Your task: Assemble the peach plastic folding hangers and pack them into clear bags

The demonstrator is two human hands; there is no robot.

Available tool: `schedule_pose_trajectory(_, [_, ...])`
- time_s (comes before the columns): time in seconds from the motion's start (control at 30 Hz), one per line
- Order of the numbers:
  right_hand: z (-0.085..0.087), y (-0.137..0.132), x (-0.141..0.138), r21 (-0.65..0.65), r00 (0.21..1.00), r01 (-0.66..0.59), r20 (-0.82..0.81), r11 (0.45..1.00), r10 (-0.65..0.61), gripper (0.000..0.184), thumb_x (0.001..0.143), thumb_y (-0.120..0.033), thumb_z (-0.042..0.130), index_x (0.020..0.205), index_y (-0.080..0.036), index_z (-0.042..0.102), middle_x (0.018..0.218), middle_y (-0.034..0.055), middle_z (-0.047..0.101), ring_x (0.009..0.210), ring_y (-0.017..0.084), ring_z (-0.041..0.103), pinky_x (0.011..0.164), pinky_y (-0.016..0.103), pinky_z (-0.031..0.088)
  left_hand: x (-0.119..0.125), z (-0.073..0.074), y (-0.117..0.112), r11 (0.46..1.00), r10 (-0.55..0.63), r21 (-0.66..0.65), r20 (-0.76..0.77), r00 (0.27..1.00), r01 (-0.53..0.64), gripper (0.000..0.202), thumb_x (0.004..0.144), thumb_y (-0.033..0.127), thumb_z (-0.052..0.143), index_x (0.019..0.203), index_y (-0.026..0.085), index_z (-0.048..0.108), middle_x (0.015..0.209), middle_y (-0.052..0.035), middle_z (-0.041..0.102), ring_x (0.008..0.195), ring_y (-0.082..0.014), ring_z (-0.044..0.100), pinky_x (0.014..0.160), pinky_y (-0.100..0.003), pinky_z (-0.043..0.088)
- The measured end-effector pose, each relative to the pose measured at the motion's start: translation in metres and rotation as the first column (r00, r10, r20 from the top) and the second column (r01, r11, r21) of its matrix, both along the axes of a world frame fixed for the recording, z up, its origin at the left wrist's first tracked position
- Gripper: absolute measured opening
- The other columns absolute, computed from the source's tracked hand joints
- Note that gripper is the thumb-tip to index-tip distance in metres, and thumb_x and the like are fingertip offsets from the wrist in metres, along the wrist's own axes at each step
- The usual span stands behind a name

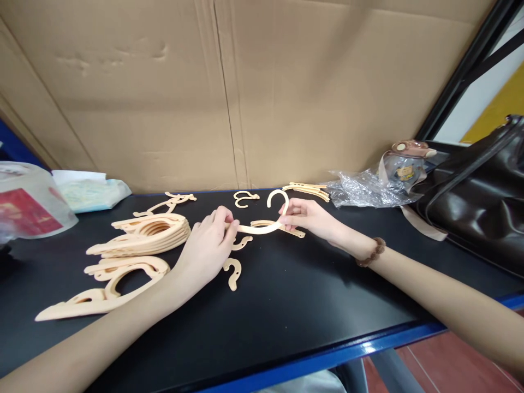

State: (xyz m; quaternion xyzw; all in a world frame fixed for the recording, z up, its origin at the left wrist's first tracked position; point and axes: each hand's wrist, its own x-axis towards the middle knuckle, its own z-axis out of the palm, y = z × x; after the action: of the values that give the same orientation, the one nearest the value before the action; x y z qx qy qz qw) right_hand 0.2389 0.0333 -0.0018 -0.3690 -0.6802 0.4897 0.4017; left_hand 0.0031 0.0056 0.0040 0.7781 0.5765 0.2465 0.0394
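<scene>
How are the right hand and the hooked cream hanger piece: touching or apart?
Touching. The head view shows the right hand pinching the hooked cream hanger piece.

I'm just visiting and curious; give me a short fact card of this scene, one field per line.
Left hand: the left hand grips one end of a cream hanger piece
Right hand: the right hand pinches the same piece near its curved hook
Worn: brown bracelet, right wrist
Left of the hands: stack of cream hanger parts
Between the forearms: small loose hook
Far right: dark leather-look bag, beside clear plastic wrapping
Surface: black table, blue edge
Backdrop: cardboard
</scene>
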Motion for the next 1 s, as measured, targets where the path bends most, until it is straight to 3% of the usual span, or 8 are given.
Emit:
schedule_pose_trajectory(0.1, [0.004,-0.011,-0.009,-0.080,1.000,-0.003,-0.024,0.997,0.001,0.020,0.074,-0.028,0.072,0.083,-0.017,0.058,0.070,-0.0023,0.062,0.058,0.008,0.057,0.056,0.022,0.046,0.005,0.001,-0.005,0.994,-0.062,0.083,-0.069,0.996,0.067,0.031,0.091,0.052,0.038,0.082,0.022,0.038,0.074,0.0006,0.056,0.071,-0.0209,0.053,0.077,-0.037,0.037])
schedule_pose_trajectory(0.2, [0.005,-0.022,-0.019,-0.151,0.998,-0.053,-0.042,0.987,0.047,0.020,0.073,-0.027,0.073,0.082,-0.016,0.059,0.071,-0.0023,0.062,0.060,0.008,0.059,0.064,0.024,0.051,0.011,-0.001,-0.013,0.972,-0.190,0.121,-0.117,0.975,0.203,0.036,0.088,0.056,0.044,0.082,0.021,0.041,0.069,0.0028,0.052,0.065,-0.0182,0.051,0.077,-0.037,0.037])
schedule_pose_trajectory(0.3, [0.001,-0.026,-0.026,-0.181,0.994,-0.096,-0.058,0.979,0.087,0.021,0.073,-0.029,0.074,0.082,-0.016,0.059,0.070,-0.0018,0.063,0.061,0.009,0.061,0.065,0.025,0.053,0.015,-0.003,-0.020,0.954,-0.259,0.122,-0.126,0.958,0.274,0.031,0.087,0.051,0.049,0.080,0.021,0.045,0.069,0.0024,0.052,0.065,-0.0179,0.049,0.070,-0.033,0.038])
schedule_pose_trajectory(0.43, [-0.006,-0.024,-0.026,-0.173,0.989,-0.138,-0.082,0.975,0.125,0.022,0.073,-0.029,0.074,0.085,-0.017,0.060,0.071,-0.0015,0.065,0.062,0.009,0.062,0.063,0.023,0.054,0.016,-0.004,-0.023,0.945,-0.326,0.034,0.026,0.945,0.326,0.018,0.087,0.034,0.052,0.077,0.021,0.046,0.075,0.0028,0.054,0.068,-0.0153,0.051,0.063,-0.027,0.038])
schedule_pose_trajectory(0.63, [-0.001,-0.027,-0.025,-0.160,0.987,-0.153,-0.063,0.975,0.145,0.023,0.073,-0.030,0.075,0.085,-0.015,0.062,0.077,-0.0002,0.065,0.063,0.009,0.063,0.065,0.024,0.056,0.015,-0.003,-0.021,0.924,-0.353,-0.104,0.147,0.924,0.369,0.011,0.086,0.030,0.049,0.080,0.022,0.046,0.069,0.0065,0.051,0.052,-0.0099,0.046,0.050,-0.023,0.033])
schedule_pose_trajectory(0.8, [0.006,-0.030,-0.024,-0.210,0.992,-0.110,-0.077,0.971,0.096,0.023,0.083,-0.039,0.064,0.087,-0.016,0.060,0.078,0.0017,0.066,0.071,0.012,0.067,0.073,0.029,0.056,0.012,-0.004,-0.019,0.928,-0.339,-0.125,0.110,0.934,0.352,0.011,0.086,0.033,0.047,0.082,0.023,0.044,0.063,0.0087,0.048,0.041,-0.0070,0.043,0.045,-0.020,0.033])
schedule_pose_trajectory(1.0, [0.007,-0.028,-0.017,-0.198,0.990,-0.127,-0.079,0.972,0.113,0.021,0.086,-0.037,0.060,0.088,-0.017,0.065,0.093,0.0050,0.067,0.085,0.014,0.065,0.079,0.027,0.053,0.012,-0.003,-0.019,0.922,-0.331,-0.195,0.057,0.942,0.336,0.009,0.084,0.032,0.046,0.080,0.024,0.045,0.056,0.0092,0.045,0.039,-0.0085,0.044,0.044,-0.019,0.033])
